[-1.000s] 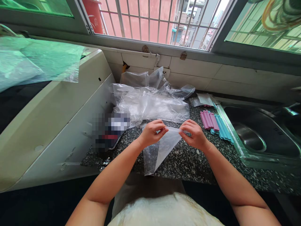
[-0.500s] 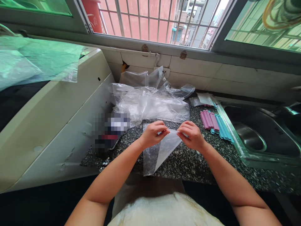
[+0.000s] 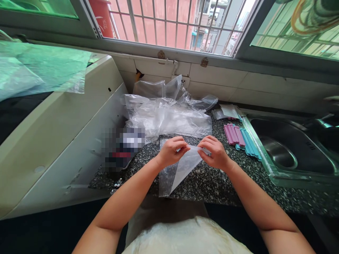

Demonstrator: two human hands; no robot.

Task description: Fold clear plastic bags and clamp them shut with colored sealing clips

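Pinched together on the far edge of a clear plastic bag [image 3: 182, 169]: left hand [image 3: 171, 151], knuckles up, forearm [image 3: 135, 190] angled inward. Bag, folded slantwise, sits between both hands over the speckled counter [image 3: 214, 183]. Right hand [image 3: 216, 152] mirrors this, fingertips closed on the bag's right end.

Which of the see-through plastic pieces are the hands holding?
The front piece, pinched by the left hand and right hand; the crumpled heap lies behind, unheld.

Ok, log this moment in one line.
left hand: pinching translucent plastic film; right hand: pinching same film; beyond: crumpled clear plastic pile; right: long pink and blue plastic strips
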